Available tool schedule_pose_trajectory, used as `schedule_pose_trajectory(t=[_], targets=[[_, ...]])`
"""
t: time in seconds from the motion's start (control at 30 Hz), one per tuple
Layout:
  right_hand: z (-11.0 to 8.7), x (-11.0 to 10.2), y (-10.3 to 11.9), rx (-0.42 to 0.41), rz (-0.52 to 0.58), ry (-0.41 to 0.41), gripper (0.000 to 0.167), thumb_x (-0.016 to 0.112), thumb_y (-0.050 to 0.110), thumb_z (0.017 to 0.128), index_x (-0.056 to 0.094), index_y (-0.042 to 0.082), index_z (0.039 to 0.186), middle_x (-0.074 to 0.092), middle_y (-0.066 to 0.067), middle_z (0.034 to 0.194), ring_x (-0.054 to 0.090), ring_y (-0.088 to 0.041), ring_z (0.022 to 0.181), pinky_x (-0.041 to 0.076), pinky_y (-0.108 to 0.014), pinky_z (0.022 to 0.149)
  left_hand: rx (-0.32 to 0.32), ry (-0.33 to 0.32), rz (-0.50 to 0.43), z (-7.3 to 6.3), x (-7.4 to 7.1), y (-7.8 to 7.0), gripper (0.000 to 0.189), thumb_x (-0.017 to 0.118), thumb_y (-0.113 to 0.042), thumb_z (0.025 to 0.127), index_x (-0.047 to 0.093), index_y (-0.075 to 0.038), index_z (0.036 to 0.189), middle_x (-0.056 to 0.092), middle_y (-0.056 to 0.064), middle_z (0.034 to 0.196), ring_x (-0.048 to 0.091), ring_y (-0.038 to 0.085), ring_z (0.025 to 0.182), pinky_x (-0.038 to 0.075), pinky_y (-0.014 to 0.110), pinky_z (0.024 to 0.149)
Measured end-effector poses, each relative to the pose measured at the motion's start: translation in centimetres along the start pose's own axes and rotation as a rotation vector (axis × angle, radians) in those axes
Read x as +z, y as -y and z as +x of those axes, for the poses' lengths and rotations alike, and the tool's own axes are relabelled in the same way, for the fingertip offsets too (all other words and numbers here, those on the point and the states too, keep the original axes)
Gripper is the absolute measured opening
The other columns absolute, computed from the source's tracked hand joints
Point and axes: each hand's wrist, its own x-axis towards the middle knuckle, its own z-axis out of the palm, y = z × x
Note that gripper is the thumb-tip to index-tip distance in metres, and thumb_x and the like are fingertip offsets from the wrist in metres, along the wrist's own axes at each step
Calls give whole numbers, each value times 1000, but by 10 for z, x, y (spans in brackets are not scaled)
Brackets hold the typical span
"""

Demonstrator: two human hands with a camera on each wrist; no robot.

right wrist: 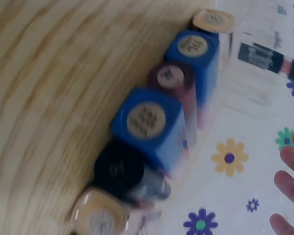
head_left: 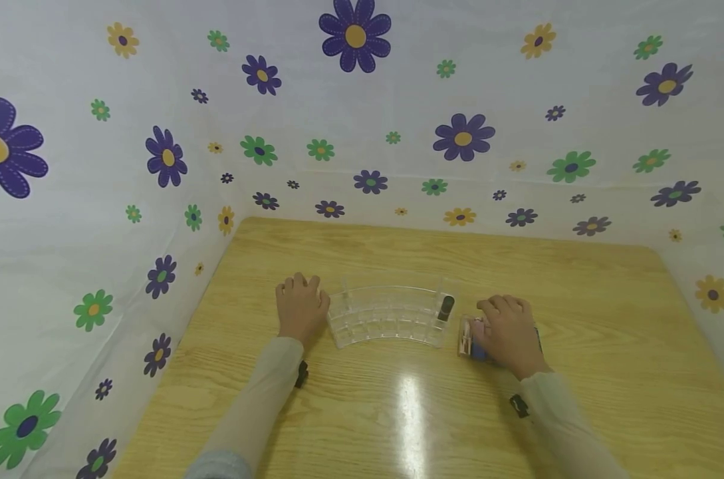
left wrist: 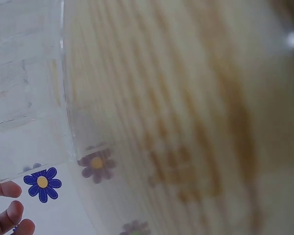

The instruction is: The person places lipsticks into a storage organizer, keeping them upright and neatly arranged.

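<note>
A clear, curved organizer with several compartments lies on the table. Beside its left end is my left hand, fingers loosely bent and holding nothing; whether the thumb touches the rim I cannot tell. One dark lipstick tube sits at the organizer's right end. Over a row of lipstick-like cosmetic tubes hovers my right hand, hiding part of the row. In the right wrist view these tubes have round end labels: blue ones, a maroon one, a black one and beige ones. The right fingers appear apart from them.
The wood-grain table carries all of this. White cloth with purple, green and yellow flowers stands as a wall at the back and on both sides. A bright light reflection falls on the table's front.
</note>
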Motion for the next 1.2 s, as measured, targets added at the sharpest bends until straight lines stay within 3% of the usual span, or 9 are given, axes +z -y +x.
schedule_pose_trajectory(t=[0.17, 0.37, 0.7, 1.2], targets=[[-12, -15, -9, 27, 30, -55, 33, 75, 23, 71, 64, 1, 93, 66, -15, 90, 61, -36, 88, 43, -53, 82, -14, 18, 5, 0, 0, -1, 35, 43, -30, 91, 60, -10, 113, 54, 12, 96, 51, 31, 91, 38, 52, 92], [-30, -29, -23, 84, 9, -67, 32, 73, 21, 70, 63, 1, 93, 66, -17, 90, 60, -37, 88, 41, -55, 83, -10, 20, 30, 1, 1, -1, 34, 42, -30, 91, 60, -10, 112, 54, 10, 97, 50, 31, 92, 38, 51, 92], [-54, -41, -49, 163, -3, -115, 33, 72, 19, 68, 63, -2, 92, 66, -20, 88, 61, -40, 85, 43, -61, 79, 11, 5, 45, 2, 0, -1, 35, 41, -30, 92, 60, -9, 112, 55, 11, 98, 50, 33, 95, 37, 53, 93], [-68, -43, -63, 224, -13, -78, 31, 76, 16, 67, 62, -1, 89, 66, -18, 82, 59, -38, 79, 40, -59, 77, 13, 2, 36, 1, 1, 0, 35, 40, -31, 91, 61, -9, 111, 55, 11, 96, 51, 33, 92, 38, 53, 91]])
